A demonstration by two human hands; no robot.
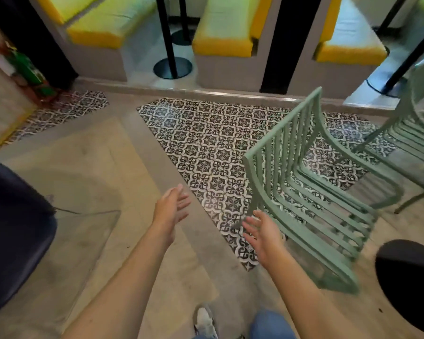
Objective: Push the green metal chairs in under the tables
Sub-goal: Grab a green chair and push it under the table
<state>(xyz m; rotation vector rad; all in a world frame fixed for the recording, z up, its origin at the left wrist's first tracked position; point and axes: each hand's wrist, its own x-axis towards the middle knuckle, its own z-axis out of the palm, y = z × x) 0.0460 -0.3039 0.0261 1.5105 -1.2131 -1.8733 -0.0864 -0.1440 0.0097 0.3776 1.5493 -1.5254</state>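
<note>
Left hand (pixel 172 207): held out over the floor, fingers straight, nothing held.
Right hand (pixel 262 233): fingers spread, empty, just beside the near chair.
Green metal chair (pixel 311 192): stood on the patterned tiles (pixel 206 143).
Second green chair (pixel 411 133): seen at the right edge.

Two bare forearms come up from the bottom edge, no sleeves showing anywhere, so short sleeves or rolled way up, can't tell which. No watch, rings or bands on the left hand (pixel 171 206) or the right hand (pixel 262 232). Down around 6 o'clock there's a leg in blue denim jeans (pixel 269 324), a faded mid-blue. Just at 9 o'clock of that, a light grey-white sneaker (pixel 205 322) pokes out, low-top by the look of it, with a darker sole edge. The picture's a bit soft there.
</note>
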